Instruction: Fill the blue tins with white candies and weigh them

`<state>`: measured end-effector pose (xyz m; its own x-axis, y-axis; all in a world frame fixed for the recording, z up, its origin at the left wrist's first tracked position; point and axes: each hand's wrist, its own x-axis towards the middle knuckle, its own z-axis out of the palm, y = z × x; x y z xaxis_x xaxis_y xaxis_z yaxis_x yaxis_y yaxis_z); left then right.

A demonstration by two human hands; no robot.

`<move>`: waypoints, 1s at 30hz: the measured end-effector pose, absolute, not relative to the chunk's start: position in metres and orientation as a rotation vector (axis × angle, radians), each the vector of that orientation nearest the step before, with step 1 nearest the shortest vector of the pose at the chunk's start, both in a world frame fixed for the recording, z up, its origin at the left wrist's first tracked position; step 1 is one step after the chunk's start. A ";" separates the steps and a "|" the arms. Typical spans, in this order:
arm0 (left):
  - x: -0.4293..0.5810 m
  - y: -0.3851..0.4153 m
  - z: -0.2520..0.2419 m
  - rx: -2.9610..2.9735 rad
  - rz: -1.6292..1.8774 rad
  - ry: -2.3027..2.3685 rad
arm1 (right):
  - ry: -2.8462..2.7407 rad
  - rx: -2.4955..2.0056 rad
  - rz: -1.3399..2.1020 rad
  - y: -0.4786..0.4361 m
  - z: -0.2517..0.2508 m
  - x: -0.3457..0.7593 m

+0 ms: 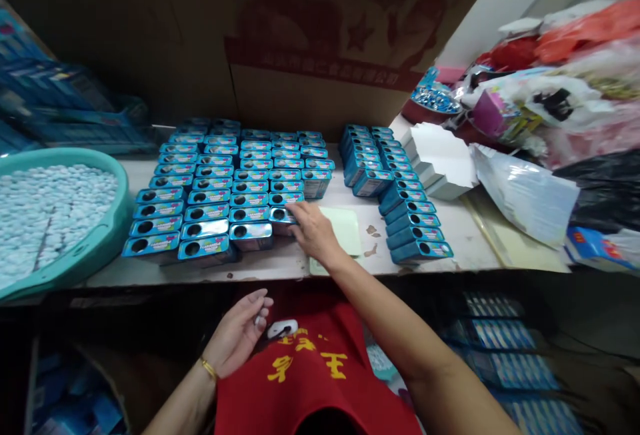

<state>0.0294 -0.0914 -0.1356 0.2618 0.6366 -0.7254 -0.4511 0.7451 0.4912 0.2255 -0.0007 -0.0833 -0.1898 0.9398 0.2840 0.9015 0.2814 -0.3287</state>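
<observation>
My right hand [314, 232] reaches over the table with its fingers closed on a small blue box [283, 216] at the front of a row. This box has a round dark hole in its top, like the blue boxes [204, 246] standing upright in close rows to its left. Low in front of the red apron [320, 382], my left hand [243, 332] is held palm up with curled fingers. A small whitish piece [257, 320] shows between those fingers; its kind is hard to make out.
A turquoise tub [117, 222] of pale pellets stands at the left. More blue boxes [417, 252] stand in rows on the right, beside stacked white cartons [440, 155]. A pale green sheet [345, 232] lies by my right hand. A large cardboard box [320, 98] rises behind.
</observation>
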 end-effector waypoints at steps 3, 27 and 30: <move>0.027 -0.090 -0.140 0.221 0.749 1.098 | -2.186 -1.582 -0.007 0.003 -0.089 0.233; 0.060 -0.087 -0.126 0.259 0.675 1.043 | -2.447 -1.791 -0.383 -0.026 -0.031 0.332; 0.064 -0.087 -0.119 0.273 0.683 1.012 | -2.508 -1.754 -0.304 -0.031 -0.037 0.318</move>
